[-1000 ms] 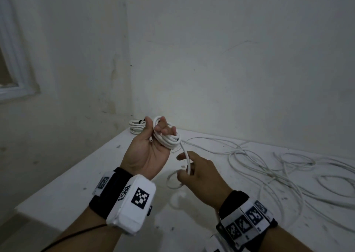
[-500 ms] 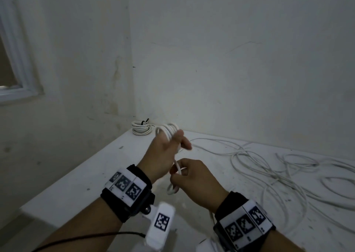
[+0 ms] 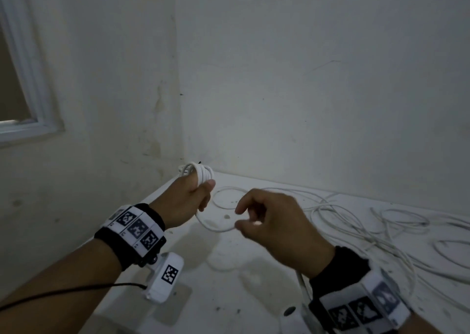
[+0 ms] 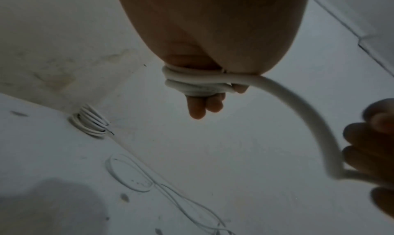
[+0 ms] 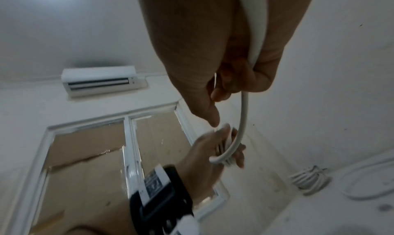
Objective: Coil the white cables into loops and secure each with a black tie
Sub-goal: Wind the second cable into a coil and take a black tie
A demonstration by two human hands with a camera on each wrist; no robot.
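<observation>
At mid-frame, a white cable (image 3: 204,174) is held wound around the left hand (image 3: 187,198) and pinned by its thumb, while the free run just to the right is gripped in the curled right hand (image 3: 277,221).

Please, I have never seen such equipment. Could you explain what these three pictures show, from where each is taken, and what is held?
There is no machine: these are a person's two bare hands, each wrist wearing a marker band and a small camera. One picture comes from a camera on the head, looking down at a white table. The other two come from the wrist cameras, looking along each hand. The left hand has a white cable wound in several turns round its fingers, thumb pressing on them. The right hand grips the same cable further along, so a loop hangs between them. More loose cable lies spread on the table, and a small wound bundle sits at its far corner.
</observation>
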